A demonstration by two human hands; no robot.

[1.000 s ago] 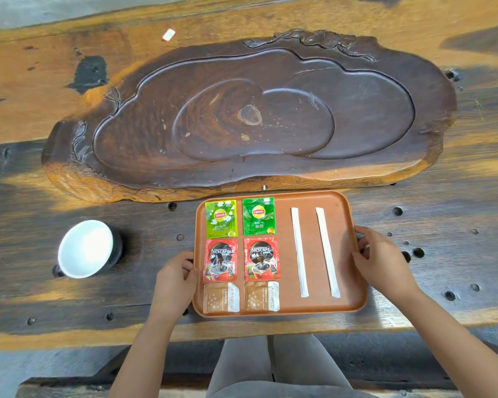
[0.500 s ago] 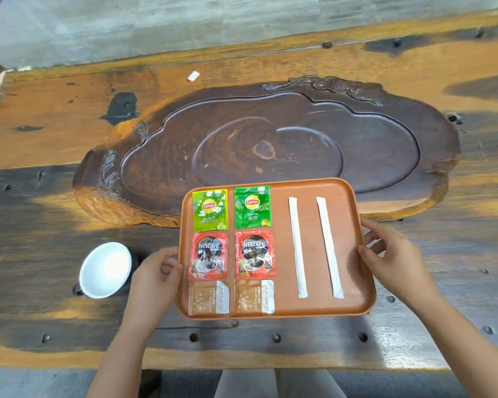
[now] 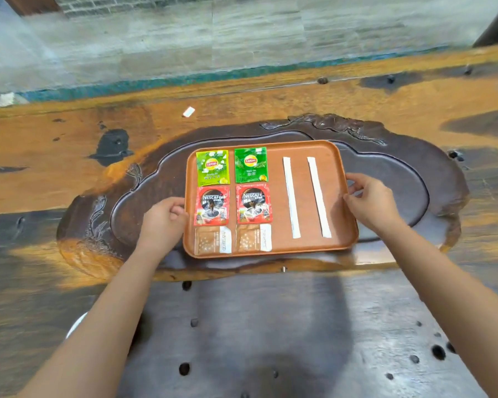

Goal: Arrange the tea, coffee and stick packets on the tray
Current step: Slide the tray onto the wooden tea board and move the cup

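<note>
here the brown tray (image 3: 273, 248) sits over the hollow of the dark carved wood slab (image 3: 414, 179), which lies on the worktop (image 3: 270, 340). the left hand (image 3: 163, 222) grips the tray's 9 o'clock edge, fingers curled shut on the rim; the right hand (image 3: 370, 202) holds the 3 o'clock edge the same way, thumb on the rim. on the tray, toward 11 o'clock, two green tea packets (image 3: 212, 167) lie side by side, the left one paler than the right. just below them lie two red coffee packets (image 3: 212, 205) with a dark cup printed on each. at 7 o'clock two clear packets of brown powder (image 3: 213, 240) with white ends finish the columns. on the tray's right half two long white sticks (image 3: 291, 196) lie parallel, a little apart, running from 12 toward 6 o'clock. a small white scrap (image 3: 188, 111) lies on the worktop beyond the slab.
</note>
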